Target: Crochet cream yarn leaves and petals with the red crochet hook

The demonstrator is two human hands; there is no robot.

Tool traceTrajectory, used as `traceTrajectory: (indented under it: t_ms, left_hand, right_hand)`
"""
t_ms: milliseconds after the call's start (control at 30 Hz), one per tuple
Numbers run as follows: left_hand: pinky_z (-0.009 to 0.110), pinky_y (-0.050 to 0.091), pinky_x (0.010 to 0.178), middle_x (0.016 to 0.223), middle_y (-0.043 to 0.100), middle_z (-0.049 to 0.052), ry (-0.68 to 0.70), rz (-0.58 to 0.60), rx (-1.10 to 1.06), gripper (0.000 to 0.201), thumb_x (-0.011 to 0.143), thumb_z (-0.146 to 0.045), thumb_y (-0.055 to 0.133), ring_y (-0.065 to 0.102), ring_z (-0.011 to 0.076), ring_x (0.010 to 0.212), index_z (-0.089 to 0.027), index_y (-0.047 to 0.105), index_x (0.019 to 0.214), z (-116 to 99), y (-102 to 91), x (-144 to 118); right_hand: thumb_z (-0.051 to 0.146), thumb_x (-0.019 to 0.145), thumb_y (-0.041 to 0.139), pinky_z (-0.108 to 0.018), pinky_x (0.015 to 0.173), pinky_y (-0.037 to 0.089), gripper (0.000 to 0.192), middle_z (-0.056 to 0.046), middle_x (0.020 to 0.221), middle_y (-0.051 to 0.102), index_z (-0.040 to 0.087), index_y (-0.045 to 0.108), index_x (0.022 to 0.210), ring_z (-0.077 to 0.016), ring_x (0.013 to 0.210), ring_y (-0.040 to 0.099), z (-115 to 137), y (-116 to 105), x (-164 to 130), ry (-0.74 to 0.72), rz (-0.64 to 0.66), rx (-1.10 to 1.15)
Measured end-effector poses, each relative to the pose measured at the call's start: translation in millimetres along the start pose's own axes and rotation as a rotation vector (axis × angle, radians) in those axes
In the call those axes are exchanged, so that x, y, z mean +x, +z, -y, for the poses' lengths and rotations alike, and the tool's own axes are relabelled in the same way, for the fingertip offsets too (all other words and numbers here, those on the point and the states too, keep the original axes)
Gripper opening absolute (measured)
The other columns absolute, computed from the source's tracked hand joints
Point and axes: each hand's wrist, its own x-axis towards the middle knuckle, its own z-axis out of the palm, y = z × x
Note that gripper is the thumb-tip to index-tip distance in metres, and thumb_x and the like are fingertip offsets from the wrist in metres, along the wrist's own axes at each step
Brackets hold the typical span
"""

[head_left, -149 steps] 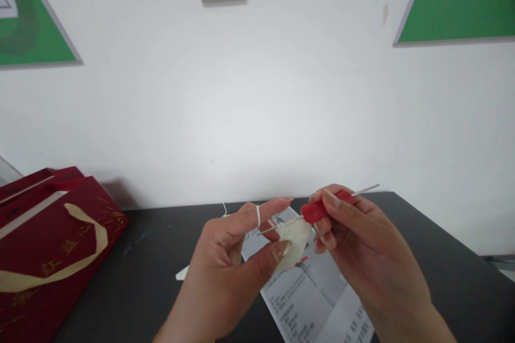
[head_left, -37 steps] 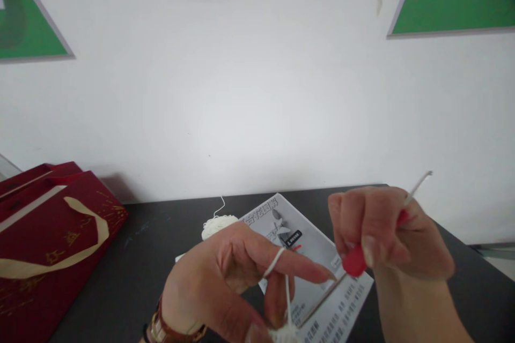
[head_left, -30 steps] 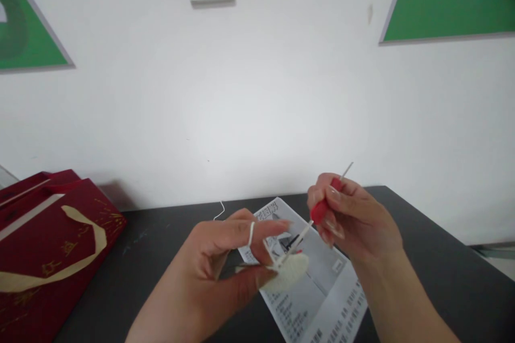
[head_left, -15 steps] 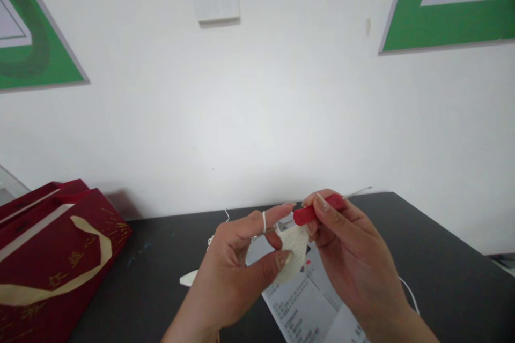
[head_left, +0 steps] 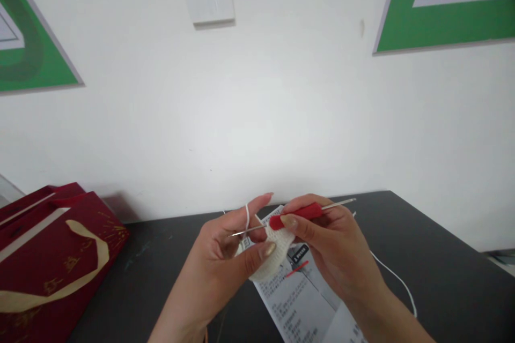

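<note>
A dark tabletop [head_left: 442,257] carries a red gift bag [head_left: 52,257] at left and a printed leaflet [head_left: 306,300] beneath both hands. The left hand [head_left: 225,262] pinches the cream crochet piece [head_left: 273,254]; white yarn [head_left: 247,217] loops its forefinger. The right hand [head_left: 333,249] grips the red-handled crochet hook [head_left: 295,214].

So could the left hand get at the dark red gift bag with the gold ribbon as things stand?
Probably not freely: the left hand pinches the white crocheted piece, though bare dark table leads to the gift bag.
</note>
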Motion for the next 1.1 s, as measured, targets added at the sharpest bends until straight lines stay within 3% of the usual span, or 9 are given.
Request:
traceTrajectory:
  t_ms: [133, 433, 633, 800, 967, 1100]
  left_hand:
    - [0.022, 0.047, 0.067, 0.072, 0.064, -0.004, 0.031, -0.019, -0.013, 0.047, 0.074, -0.018, 0.077, 0.052, 0.0067, 0.06, -0.034, 0.069, 0.117, -3, -0.9, -2]
    - [0.018, 0.041, 0.055, 0.069, 0.058, -0.004, -0.011, -0.026, -0.12, 0.047, 0.067, -0.016, 0.082, 0.05, 0.007, 0.058, -0.03, 0.073, 0.111, -7, 2.2, 0]
    - [0.026, 0.048, 0.067, 0.066, 0.058, -0.004, 0.087, 0.111, 0.054, 0.057, 0.07, -0.012, 0.078, 0.054, 0.0103, 0.058, -0.031, 0.067, 0.122, -1, -7.6, -1]
    - [0.029, 0.049, 0.072, 0.066, 0.057, -0.005, 0.089, 0.14, 0.06, 0.062, 0.07, -0.013, 0.078, 0.053, 0.0095, 0.054, -0.034, 0.063, 0.127, 0, -8.8, -1]
    - [0.023, 0.047, 0.06, 0.067, 0.059, -0.003, 0.069, 0.107, 0.084, 0.058, 0.072, -0.013, 0.077, 0.053, 0.0098, 0.055, -0.034, 0.065, 0.125, 0, -8.9, 0]
    - [0.017, 0.039, 0.049, 0.066, 0.059, -0.001, 0.02, 0.071, 0.015, 0.06, 0.071, -0.013, 0.078, 0.052, 0.0091, 0.056, -0.033, 0.064, 0.126, -2, -6.7, -1]
  right_hand:
    - [0.016, 0.069, 0.082, -0.023, 0.061, 0.053, 0.01, -0.002, 0.073, 0.076, 0.019, 0.075, 0.077, -0.0139, 0.066, 0.068, 0, -2, -2, -0.077, -0.014, -0.019]
    - [0.013, 0.068, 0.082, -0.021, 0.06, 0.052, 0.011, -0.001, 0.071, 0.076, 0.021, 0.076, 0.072, -0.0123, 0.064, 0.068, 3, -3, -2, -0.172, 0.046, -0.018]
    - [0.015, 0.068, 0.083, -0.016, 0.058, 0.052, 0.009, 0.0, 0.066, 0.076, 0.019, 0.076, 0.071, -0.0092, 0.059, 0.068, 0, -2, 2, -0.059, 0.058, 0.104]
    - [0.022, 0.065, 0.085, -0.015, 0.054, 0.051, 0.012, -0.001, 0.061, 0.075, 0.018, 0.074, 0.07, -0.0093, 0.055, 0.068, -2, 2, 4, 0.053, 0.03, 0.2]
    - [0.02, 0.072, 0.081, -0.015, 0.055, 0.05, 0.007, 0.001, 0.067, 0.076, 0.02, 0.074, 0.074, -0.0084, 0.058, 0.068, -5, 4, 1, 0.014, 0.042, 0.136]
    - [0.016, 0.071, 0.081, -0.018, 0.065, 0.053, 0.01, 0.0, 0.076, 0.077, 0.021, 0.075, 0.076, -0.0101, 0.068, 0.069, -4, 1, -1, -0.05, 0.067, 0.013]
